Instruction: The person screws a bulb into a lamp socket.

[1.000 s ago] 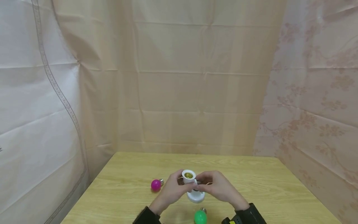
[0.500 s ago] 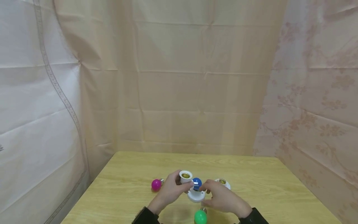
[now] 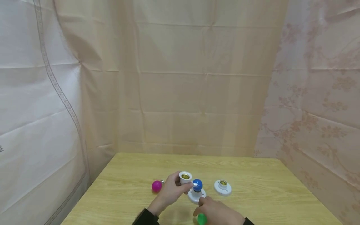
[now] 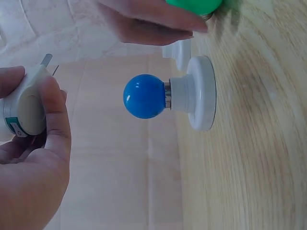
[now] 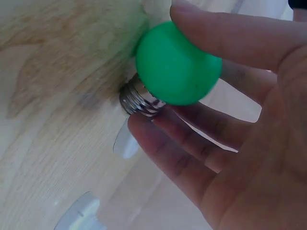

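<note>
My left hand holds a white lamp socket in the air, its threaded opening facing up. A metal prong sticks out of this socket in the left wrist view. Just right of it, a blue bulb stands upright in a round white lamp base on the table. My right hand is low over a green bulb that lies near the table's front. Its thumb passes over the bulb's upper side, while the fingertips lie by the metal screw cap, loosely bent.
A magenta bulb lies left of my left hand. To the right of the blue bulb, another white lamp base shows its threaded socket. The wooden table is bordered by hanging cloth.
My right hand has left the blue bulb's side and come down toward me to the green bulb. The left hand has shifted slightly left with the socket. The second lamp base is now uncovered.
</note>
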A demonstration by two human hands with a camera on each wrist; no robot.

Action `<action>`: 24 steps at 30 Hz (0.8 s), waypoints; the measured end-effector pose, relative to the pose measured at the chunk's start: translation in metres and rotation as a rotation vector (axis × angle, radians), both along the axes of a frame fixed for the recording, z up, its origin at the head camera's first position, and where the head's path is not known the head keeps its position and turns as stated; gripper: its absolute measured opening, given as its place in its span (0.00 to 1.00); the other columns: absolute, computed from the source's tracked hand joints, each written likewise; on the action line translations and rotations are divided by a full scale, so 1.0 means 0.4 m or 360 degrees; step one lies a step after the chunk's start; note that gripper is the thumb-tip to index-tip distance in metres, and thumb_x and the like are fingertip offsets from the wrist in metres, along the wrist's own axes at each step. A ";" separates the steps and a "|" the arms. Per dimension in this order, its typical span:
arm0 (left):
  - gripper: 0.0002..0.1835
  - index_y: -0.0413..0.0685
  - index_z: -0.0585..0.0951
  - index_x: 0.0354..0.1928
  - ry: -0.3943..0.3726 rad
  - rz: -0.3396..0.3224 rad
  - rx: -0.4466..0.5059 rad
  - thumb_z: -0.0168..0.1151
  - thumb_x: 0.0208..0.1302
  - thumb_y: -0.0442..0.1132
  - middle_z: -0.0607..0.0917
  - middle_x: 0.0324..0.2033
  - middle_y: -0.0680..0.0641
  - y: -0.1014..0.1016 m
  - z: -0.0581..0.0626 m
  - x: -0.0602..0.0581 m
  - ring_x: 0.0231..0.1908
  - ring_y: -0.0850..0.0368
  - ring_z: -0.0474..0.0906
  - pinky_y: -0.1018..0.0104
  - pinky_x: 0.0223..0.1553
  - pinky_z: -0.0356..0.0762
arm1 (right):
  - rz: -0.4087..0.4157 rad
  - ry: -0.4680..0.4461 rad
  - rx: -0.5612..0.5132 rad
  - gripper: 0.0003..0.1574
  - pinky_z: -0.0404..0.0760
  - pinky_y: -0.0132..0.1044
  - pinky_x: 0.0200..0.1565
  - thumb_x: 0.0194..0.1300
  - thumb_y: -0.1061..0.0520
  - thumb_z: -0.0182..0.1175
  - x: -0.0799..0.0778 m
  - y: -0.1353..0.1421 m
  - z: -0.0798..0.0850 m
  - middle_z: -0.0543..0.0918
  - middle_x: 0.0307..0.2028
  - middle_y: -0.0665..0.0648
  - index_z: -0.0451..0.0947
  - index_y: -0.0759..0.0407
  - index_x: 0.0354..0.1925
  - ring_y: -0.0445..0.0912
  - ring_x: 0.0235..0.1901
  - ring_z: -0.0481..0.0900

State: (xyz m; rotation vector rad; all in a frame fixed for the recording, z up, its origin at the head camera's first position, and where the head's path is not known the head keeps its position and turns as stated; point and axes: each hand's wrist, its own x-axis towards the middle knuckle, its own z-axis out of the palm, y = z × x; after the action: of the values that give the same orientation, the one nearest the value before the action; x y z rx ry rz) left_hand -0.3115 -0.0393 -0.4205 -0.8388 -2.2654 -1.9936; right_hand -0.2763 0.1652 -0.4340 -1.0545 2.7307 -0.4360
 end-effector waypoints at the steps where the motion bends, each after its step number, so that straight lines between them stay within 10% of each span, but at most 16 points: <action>1: 0.16 0.46 0.74 0.46 -0.0003 0.0003 -0.0005 0.63 0.57 0.43 0.80 0.36 0.48 0.000 -0.001 0.000 0.34 0.53 0.77 0.59 0.34 0.78 | 0.0034 0.0029 0.0022 0.13 0.71 0.34 0.27 0.56 0.39 0.60 0.002 -0.002 -0.002 0.71 0.36 0.39 0.78 0.37 0.40 0.37 0.33 0.66; 15: 0.17 0.44 0.73 0.47 0.0025 -0.0055 0.0010 0.62 0.58 0.43 0.80 0.36 0.48 0.002 -0.004 -0.002 0.34 0.53 0.77 0.58 0.34 0.78 | 0.0066 0.0134 0.0133 0.17 0.72 0.31 0.27 0.55 0.38 0.60 0.015 -0.013 0.009 0.68 0.33 0.38 0.76 0.42 0.40 0.34 0.31 0.64; 24: 0.18 0.39 0.73 0.45 -0.0027 -0.0105 0.0015 0.63 0.57 0.40 0.81 0.35 0.46 -0.004 0.053 0.047 0.35 0.52 0.77 0.58 0.36 0.77 | 0.0155 0.0282 -0.0218 0.19 0.74 0.33 0.35 0.53 0.52 0.63 0.034 0.027 0.100 0.74 0.41 0.40 0.76 0.45 0.46 0.34 0.36 0.70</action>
State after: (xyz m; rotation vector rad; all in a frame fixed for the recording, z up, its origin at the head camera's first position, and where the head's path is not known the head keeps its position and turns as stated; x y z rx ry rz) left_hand -0.2929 -0.0409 -0.3994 -0.9116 -2.2645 -2.0440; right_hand -0.2626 0.1759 -0.3942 -1.3133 2.8195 -0.5447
